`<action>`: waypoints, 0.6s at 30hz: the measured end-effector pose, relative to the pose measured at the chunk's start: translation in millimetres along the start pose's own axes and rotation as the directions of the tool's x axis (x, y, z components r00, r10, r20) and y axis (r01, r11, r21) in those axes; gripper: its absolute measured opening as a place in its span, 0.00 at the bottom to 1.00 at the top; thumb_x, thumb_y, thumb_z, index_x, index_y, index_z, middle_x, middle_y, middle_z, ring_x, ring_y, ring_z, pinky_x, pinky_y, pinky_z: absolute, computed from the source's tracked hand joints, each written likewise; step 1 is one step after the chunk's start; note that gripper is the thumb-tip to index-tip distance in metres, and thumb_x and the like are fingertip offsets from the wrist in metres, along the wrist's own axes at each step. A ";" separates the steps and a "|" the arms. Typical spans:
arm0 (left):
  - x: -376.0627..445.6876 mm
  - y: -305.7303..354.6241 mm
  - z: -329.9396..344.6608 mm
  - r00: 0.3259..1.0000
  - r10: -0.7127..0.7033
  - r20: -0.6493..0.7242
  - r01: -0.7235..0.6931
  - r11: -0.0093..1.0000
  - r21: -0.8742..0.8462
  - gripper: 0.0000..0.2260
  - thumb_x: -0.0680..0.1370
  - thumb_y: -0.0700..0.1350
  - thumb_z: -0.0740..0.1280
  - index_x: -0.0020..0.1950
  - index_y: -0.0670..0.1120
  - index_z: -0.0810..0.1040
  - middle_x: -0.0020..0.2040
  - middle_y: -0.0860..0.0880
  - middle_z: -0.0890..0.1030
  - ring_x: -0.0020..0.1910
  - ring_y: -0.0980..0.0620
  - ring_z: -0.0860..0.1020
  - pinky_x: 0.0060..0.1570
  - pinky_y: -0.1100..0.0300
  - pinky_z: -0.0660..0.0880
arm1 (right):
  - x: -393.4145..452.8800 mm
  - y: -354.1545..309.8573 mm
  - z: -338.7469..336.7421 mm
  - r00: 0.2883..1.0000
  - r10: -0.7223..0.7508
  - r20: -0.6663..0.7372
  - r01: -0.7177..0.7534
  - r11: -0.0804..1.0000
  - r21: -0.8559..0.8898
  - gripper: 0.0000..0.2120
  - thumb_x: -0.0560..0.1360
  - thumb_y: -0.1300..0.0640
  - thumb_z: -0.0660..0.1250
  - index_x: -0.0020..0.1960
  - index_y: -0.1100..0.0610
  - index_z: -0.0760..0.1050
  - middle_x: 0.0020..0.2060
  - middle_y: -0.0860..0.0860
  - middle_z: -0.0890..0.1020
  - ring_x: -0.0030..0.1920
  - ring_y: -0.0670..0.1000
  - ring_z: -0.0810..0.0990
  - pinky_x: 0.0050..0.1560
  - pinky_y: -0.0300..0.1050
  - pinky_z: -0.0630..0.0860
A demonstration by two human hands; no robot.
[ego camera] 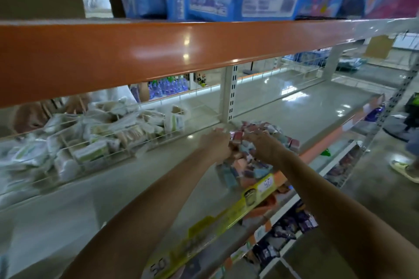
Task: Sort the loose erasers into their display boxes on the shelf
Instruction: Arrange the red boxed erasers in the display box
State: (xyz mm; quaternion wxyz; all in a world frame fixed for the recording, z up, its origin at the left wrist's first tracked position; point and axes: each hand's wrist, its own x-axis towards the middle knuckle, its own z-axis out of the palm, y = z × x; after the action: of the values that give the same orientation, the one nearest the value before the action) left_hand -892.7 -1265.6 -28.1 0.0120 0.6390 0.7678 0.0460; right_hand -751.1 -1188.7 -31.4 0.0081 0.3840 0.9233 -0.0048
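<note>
A heap of small wrapped erasers (260,163), pink, orange and pale blue, lies on the grey shelf (136,188) near its front edge. Both my arms reach into the heap from below. My left hand (216,145) sits at the heap's left side with its fingers curled into the erasers. My right hand (264,144) lies over the heap's top, fingers bent down among the erasers. The frame is blurred, so what each hand holds is unclear. No display box shows clearly.
A wire divider (102,142) fences off white and green packets (90,140) at the left. An orange shelf beam (158,52) runs overhead. A yellow price strip (226,215) lines the shelf front. A person's foot (405,170) stands at the right.
</note>
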 end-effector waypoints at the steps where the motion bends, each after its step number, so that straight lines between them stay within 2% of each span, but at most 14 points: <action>1: 6.5 1.7 2.0 1.000 -0.001 -0.001 0.001 1.000 -0.012 0.19 0.75 0.49 0.64 0.64 0.47 0.71 0.62 0.43 0.75 0.60 0.41 0.74 0.53 0.51 0.72 | 4.6 8.6 1.6 1.000 -0.014 0.007 0.014 1.000 0.013 0.25 0.76 0.59 0.62 0.72 0.60 0.61 0.73 0.56 0.61 0.73 0.56 0.60 0.71 0.47 0.58; 5: 27.5 7.0 12.0 1.000 0.007 -0.009 -0.008 0.999 -0.047 0.18 0.75 0.44 0.64 0.65 0.44 0.71 0.61 0.41 0.75 0.60 0.40 0.73 0.56 0.49 0.72 | 21.2 30.6 13.3 0.996 -0.069 -0.051 0.074 0.990 0.117 0.22 0.74 0.67 0.59 0.67 0.59 0.66 0.67 0.55 0.67 0.66 0.55 0.70 0.64 0.49 0.70; 7: 36.8 10.0 19.2 0.999 0.019 -0.029 -0.020 0.999 -0.047 0.17 0.74 0.41 0.64 0.63 0.45 0.72 0.59 0.42 0.76 0.59 0.41 0.74 0.55 0.47 0.73 | 26.7 34.4 17.3 0.996 -0.052 -0.066 0.063 0.982 0.180 0.22 0.74 0.69 0.58 0.66 0.57 0.68 0.65 0.54 0.70 0.63 0.54 0.72 0.61 0.48 0.71; 10: 46.6 14.3 28.9 0.999 0.024 -0.041 -0.025 0.999 -0.036 0.20 0.74 0.38 0.65 0.66 0.45 0.69 0.62 0.43 0.73 0.61 0.42 0.72 0.56 0.46 0.72 | 31.7 37.1 21.3 0.985 -0.078 -0.156 0.098 0.987 0.127 0.21 0.76 0.68 0.58 0.67 0.56 0.68 0.65 0.53 0.70 0.64 0.52 0.71 0.61 0.43 0.69; 12: 51.3 15.6 34.0 0.998 0.034 -0.055 -0.034 0.999 -0.008 0.22 0.75 0.37 0.64 0.68 0.44 0.67 0.65 0.43 0.72 0.63 0.41 0.69 0.56 0.47 0.71 | 35.0 39.3 25.7 0.972 -0.123 -0.199 0.140 0.987 0.074 0.21 0.77 0.68 0.57 0.68 0.56 0.66 0.66 0.53 0.69 0.67 0.51 0.67 0.64 0.40 0.64; 16: 56.0 15.8 38.8 0.989 0.057 -0.138 -0.055 0.998 0.020 0.19 0.76 0.36 0.62 0.67 0.43 0.69 0.65 0.43 0.72 0.65 0.43 0.68 0.57 0.49 0.70 | 40.2 46.9 34.4 0.960 -0.178 -0.214 0.181 0.983 -0.009 0.22 0.77 0.64 0.59 0.71 0.56 0.64 0.70 0.52 0.66 0.71 0.51 0.61 0.71 0.43 0.54; 18: 58.1 14.3 41.9 0.986 0.054 -0.157 -0.054 0.999 0.005 0.17 0.76 0.36 0.61 0.65 0.44 0.72 0.64 0.44 0.73 0.64 0.44 0.69 0.56 0.49 0.70 | 43.1 51.0 36.9 0.958 -0.180 -0.225 0.194 0.980 0.041 0.20 0.76 0.63 0.60 0.69 0.56 0.68 0.67 0.52 0.70 0.69 0.52 0.64 0.70 0.43 0.58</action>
State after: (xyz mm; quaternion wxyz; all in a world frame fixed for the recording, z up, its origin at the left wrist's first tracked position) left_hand -886.0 -1203.6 -66.2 -0.0500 0.6538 0.7489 0.0962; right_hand -744.9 -1122.7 -69.2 -0.1066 0.2934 0.9500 0.0082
